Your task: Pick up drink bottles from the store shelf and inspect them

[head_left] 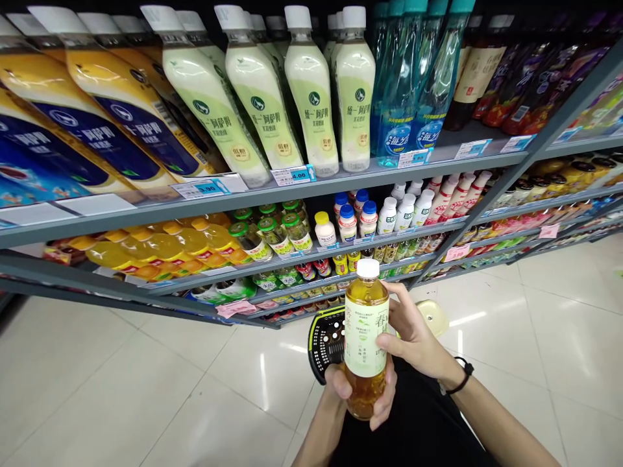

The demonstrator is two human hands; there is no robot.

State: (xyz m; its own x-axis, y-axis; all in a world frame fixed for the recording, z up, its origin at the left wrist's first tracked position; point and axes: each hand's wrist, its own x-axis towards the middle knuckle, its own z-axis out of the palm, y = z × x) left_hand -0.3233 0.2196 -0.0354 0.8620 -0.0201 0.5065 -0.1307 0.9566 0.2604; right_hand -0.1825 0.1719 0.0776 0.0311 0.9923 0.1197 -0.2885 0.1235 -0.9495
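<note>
An upright bottle of amber tea (366, 340) with a white cap and a pale green label is in front of me, low in the head view. My left hand (363, 392) wraps around its lower part, thumb on the near left side. Higher up, my right hand (411, 331) grips the right side of the label, with its thumb on the front and its other fingers partly hidden behind the bottle. A black band circles my right wrist. Behind the bottle, a black basket with a green rim (318, 318) is partly covered.
Ahead stands a grey shelf (311, 194) with drinks on several levels. Milk tea bottles (311, 104) and blue bottles (402, 91) line the top level. Orange juice bottles (160, 243) sit below. Pale floor tiles (170, 383) surround me, and a pale yellow round object (432, 318) lies beyond my right hand.
</note>
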